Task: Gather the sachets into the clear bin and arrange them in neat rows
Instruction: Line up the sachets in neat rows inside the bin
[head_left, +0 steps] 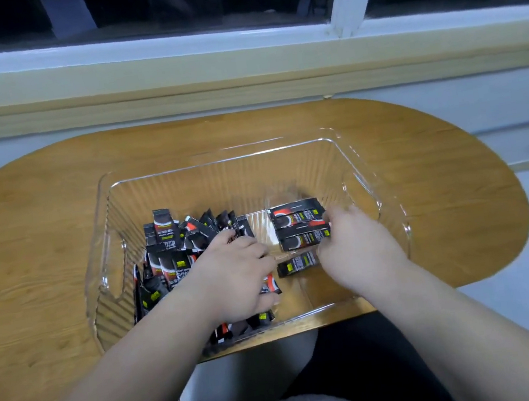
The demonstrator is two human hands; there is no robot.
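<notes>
- We see the wooden table (29, 265) with the clear bin (105, 201) standing on it, near its front edge.
- In the bin's left half lies the sachet pile (167, 236), jumbled, with some sachets standing on end.
- Our left hand (232, 272) rests palm down on that pile. Its fingertips are buried among the sachets, so we cannot tell whether they grip any.
- On the bin's floor to the right lie the flat sachets (297, 226), side by side in a row.
- Our right hand (360, 245) curls fingers and thumb round their right ends.
</notes>
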